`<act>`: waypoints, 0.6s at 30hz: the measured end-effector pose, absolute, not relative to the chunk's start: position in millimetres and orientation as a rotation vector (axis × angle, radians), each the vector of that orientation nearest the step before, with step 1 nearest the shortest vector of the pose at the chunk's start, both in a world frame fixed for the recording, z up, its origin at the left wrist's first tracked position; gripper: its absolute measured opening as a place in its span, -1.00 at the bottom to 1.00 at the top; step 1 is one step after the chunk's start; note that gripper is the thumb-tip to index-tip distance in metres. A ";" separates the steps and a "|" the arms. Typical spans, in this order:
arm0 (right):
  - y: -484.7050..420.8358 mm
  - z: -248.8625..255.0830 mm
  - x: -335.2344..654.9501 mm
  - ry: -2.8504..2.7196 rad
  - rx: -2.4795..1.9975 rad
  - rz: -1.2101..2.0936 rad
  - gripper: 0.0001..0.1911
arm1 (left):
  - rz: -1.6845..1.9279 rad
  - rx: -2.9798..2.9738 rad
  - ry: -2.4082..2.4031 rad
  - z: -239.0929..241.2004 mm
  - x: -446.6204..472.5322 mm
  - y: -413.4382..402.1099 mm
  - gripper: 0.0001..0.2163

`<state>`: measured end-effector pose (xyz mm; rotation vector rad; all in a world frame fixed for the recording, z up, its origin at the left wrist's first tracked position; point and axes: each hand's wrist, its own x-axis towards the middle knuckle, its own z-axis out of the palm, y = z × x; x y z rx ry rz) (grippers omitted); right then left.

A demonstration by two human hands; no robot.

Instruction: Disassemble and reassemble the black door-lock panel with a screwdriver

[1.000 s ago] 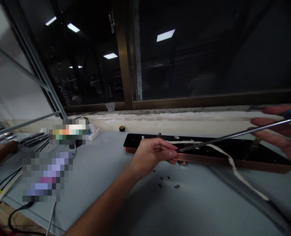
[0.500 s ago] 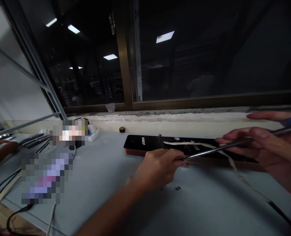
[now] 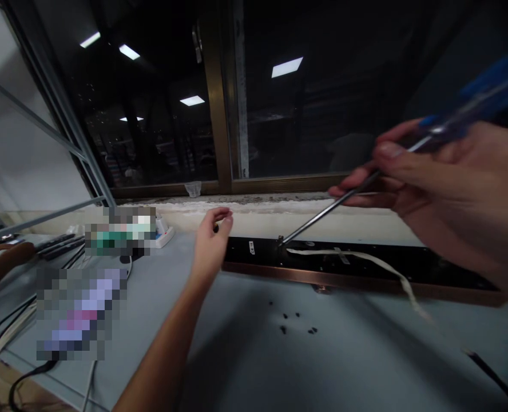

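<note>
In my right hand (image 3: 443, 183) is a screwdriver (image 3: 335, 203) with a blue handle and a long metal shaft, slanting down to the left. Its tip is at a small brass-coloured fitting (image 3: 280, 240) on a long black panel with copper-coloured sides (image 3: 245, 260); whether it touches is unclear. My left hand (image 3: 211, 237) is at the panel's left end, its fingers curled round a small dark round knob (image 3: 215, 228), mostly hidden. From the panel's top a pale sleeved cable (image 3: 378, 261) runs off to the right. Several tiny dark screws or bits (image 3: 313, 331) lie in front.
A window with a brown frame (image 3: 219, 114) and rough sill rises behind the grey table (image 3: 237, 355). On the left are a white power strip (image 3: 163, 236), cables (image 3: 88, 383) and blurred-out items. Another person's hand (image 3: 9, 257) is at the far left.
My left hand has left the screwdriver's tip and moved left and back to the knob. My right hand has raised the handle, and the tip has shifted left to the brass fitting.
</note>
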<state>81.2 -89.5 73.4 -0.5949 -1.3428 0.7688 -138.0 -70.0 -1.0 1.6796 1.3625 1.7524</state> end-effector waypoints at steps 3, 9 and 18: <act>-87.4 81.2 55.6 -1.386 -0.661 0.825 -0.87 | 1.278 1.404 1.522 -7.6 -161.8 -58.9 -0.73; -69.6 74.3 11.0 -1.541 -0.672 0.874 -0.85 | 0.834 1.085 1.119 -16.3 -181.8 -57.2 -0.69; -60.1 69.1 -20.4 -1.647 -0.643 0.826 -0.82 | 0.852 0.952 1.012 -24.0 -191.2 -45.2 -0.90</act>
